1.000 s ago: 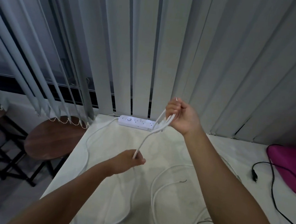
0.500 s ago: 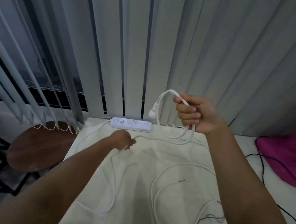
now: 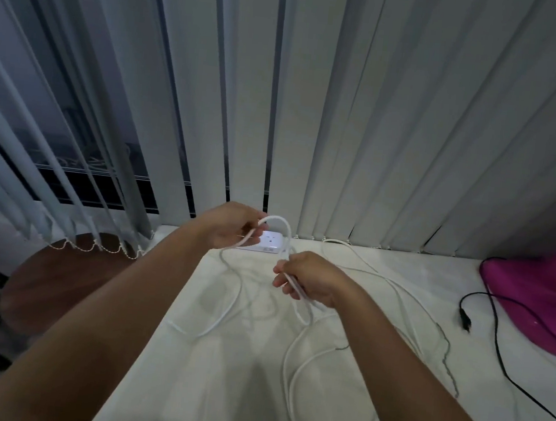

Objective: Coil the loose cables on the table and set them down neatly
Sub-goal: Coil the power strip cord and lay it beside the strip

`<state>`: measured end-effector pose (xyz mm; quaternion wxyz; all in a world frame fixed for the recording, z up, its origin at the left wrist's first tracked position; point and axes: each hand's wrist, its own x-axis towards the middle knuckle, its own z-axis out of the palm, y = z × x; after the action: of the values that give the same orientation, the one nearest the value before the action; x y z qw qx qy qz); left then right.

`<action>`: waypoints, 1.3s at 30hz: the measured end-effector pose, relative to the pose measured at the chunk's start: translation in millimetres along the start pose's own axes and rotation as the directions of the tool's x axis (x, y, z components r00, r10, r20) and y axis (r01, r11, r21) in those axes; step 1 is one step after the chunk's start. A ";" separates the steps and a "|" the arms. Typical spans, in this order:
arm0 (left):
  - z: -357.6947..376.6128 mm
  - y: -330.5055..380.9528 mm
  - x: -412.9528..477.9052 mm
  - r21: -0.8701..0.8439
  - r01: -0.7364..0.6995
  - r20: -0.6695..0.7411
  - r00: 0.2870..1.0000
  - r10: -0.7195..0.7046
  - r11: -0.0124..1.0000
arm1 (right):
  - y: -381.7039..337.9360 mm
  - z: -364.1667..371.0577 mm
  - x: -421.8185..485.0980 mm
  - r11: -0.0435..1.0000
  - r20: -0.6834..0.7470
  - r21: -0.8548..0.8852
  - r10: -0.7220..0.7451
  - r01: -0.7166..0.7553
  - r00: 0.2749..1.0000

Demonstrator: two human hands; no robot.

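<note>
Above the table (image 3: 220,374), the left hand (image 3: 230,228) pinches the cable (image 3: 281,219) arch farther out, the right hand (image 3: 311,278) grips 1 hanging loop nearer, and slack trails bodyward under the right arm.

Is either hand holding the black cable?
No, the black cable lies on the table at right, while the left hand and right hand both grip the white cable.

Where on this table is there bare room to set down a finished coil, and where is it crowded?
Bare: the near table between the left forearm and the white cable loops; also the back-right strip between blinds, pink object and black cable. Crowded: around the left hand and right hand by the power strip, and the right front.
</note>
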<state>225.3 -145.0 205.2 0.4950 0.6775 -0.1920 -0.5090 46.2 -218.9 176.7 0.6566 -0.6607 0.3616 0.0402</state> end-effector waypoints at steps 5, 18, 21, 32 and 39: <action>4.7 -9.5 -27.1 0.460 -0.117 -0.092 0.980 0.178 0.880 | 4.3 15.1 33.6 0.882 0.058 0.470 0.012 -0.038 0.998; -19.1 -77.6 -21.9 0.932 -0.017 -0.152 0.887 0.436 0.361 | -13.3 31.3 64.3 0.356 -0.024 0.934 -0.062 0.045 0.998; -25.2 -95.0 -14.0 0.942 -0.082 -0.075 0.894 0.442 0.326 | -19.9 29.5 65.3 0.205 -0.088 0.972 -0.122 0.112 0.989; -55.9 -109.6 46.4 0.619 -0.239 -0.094 0.923 0.373 0.748 | -70.6 12.2 50.2 0.119 0.013 0.992 -0.456 0.046 0.890; -69.0 -84.5 72.5 0.266 -0.284 0.042 0.958 0.284 0.921 | -70.0 -12.4 40.0 0.437 0.336 0.897 -0.576 -0.067 0.745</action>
<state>294.9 -130.8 95.2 0.4665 0.7028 -0.3562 -0.4020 107.5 -255.7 215.9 0.9713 -0.2328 -0.0115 -0.0472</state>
